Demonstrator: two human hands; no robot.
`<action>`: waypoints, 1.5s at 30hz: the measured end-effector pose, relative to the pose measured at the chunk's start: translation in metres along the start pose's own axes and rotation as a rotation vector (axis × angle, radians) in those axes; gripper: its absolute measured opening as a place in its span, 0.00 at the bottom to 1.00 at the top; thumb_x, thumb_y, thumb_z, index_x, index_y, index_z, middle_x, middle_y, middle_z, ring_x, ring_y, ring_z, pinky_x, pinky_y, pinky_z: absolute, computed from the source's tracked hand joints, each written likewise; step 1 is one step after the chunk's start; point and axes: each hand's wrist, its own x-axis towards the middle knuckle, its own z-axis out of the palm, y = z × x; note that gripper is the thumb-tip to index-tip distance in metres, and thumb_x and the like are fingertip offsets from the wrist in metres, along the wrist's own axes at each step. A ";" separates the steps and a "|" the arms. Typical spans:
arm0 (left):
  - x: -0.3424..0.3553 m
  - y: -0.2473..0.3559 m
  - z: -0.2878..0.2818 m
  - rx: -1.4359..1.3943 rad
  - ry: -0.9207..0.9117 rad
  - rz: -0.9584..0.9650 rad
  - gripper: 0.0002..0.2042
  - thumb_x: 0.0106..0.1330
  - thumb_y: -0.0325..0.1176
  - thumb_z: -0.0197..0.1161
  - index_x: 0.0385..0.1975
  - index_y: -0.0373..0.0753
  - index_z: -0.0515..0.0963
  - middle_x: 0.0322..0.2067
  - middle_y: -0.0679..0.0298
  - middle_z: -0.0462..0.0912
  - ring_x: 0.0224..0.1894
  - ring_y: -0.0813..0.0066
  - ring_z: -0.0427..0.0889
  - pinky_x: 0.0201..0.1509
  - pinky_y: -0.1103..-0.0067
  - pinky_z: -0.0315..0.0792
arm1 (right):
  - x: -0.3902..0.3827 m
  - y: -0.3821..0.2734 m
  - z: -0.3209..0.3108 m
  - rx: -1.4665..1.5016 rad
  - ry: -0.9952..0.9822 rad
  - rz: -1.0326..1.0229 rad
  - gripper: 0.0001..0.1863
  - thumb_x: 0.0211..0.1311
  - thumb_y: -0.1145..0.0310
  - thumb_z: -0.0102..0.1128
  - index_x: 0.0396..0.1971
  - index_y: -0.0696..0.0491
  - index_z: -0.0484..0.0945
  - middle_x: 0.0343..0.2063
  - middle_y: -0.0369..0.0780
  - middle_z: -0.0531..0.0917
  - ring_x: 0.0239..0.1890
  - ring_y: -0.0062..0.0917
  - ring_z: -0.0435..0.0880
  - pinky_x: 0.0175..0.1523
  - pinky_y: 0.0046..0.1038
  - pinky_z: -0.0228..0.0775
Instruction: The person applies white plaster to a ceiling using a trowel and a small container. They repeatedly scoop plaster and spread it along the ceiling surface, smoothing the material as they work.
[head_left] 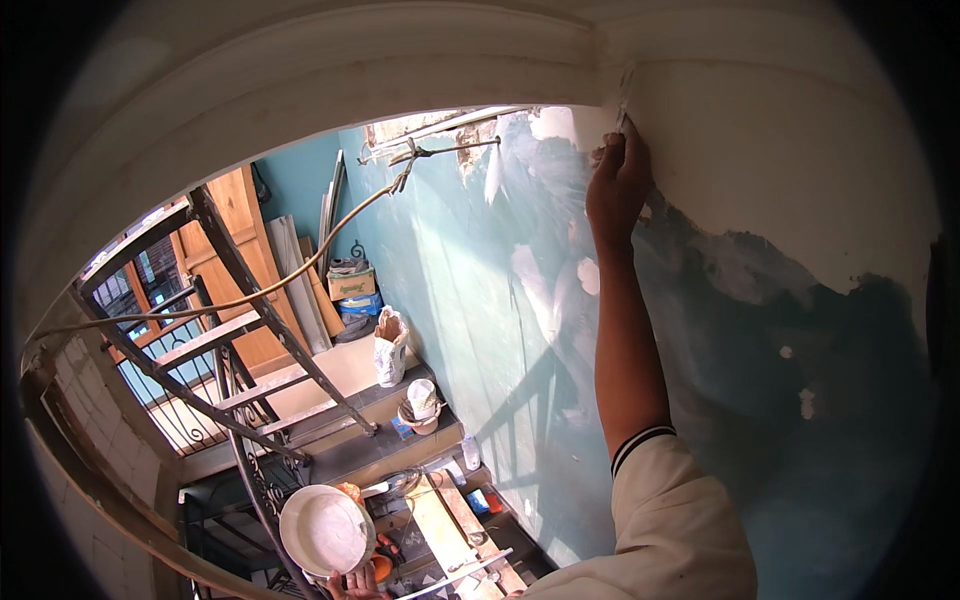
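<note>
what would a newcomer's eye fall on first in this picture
Probably the bare right hand, raised right of top centre, holding a thin, white-smeared tool against the pale upper wall. Next, the patchy blue-green painted wall below it. Then the round off-white bucket at lower left, left hand at its near edge, a dark-framed ladder with pale treads beyond.

Site is a building interior, apparently a home with a staircase, under renovation, as evidenced by a patched teal wall [560, 330], dark stair steps [345, 450], scrolled iron railing [262, 490], panelled wooden door [252, 235], ladder [209, 338], open sack [391, 355] and loose planks [447, 525].
</note>
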 end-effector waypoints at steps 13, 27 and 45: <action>0.034 -0.012 -0.028 -0.023 -0.080 -0.005 0.28 0.76 0.47 0.61 0.67 0.33 0.70 0.65 0.50 0.75 0.71 0.52 0.72 0.79 0.58 0.65 | 0.005 0.007 -0.005 -0.091 -0.024 -0.139 0.19 0.80 0.71 0.52 0.64 0.60 0.78 0.41 0.48 0.85 0.39 0.35 0.85 0.48 0.36 0.77; 0.030 -0.007 -0.019 -0.011 -0.070 -0.006 0.29 0.77 0.46 0.60 0.69 0.33 0.66 0.68 0.50 0.71 0.72 0.51 0.69 0.80 0.58 0.63 | 0.028 -0.012 0.029 -0.191 0.090 -0.386 0.26 0.73 0.78 0.62 0.69 0.55 0.75 0.41 0.46 0.79 0.45 0.42 0.80 0.52 0.42 0.74; 0.034 -0.002 -0.016 -0.015 -0.074 -0.016 0.30 0.78 0.44 0.59 0.73 0.33 0.61 0.71 0.49 0.67 0.74 0.51 0.66 0.81 0.58 0.61 | 0.026 -0.009 0.032 -0.146 0.061 -0.367 0.23 0.73 0.77 0.63 0.67 0.53 0.79 0.37 0.44 0.82 0.42 0.38 0.81 0.50 0.40 0.76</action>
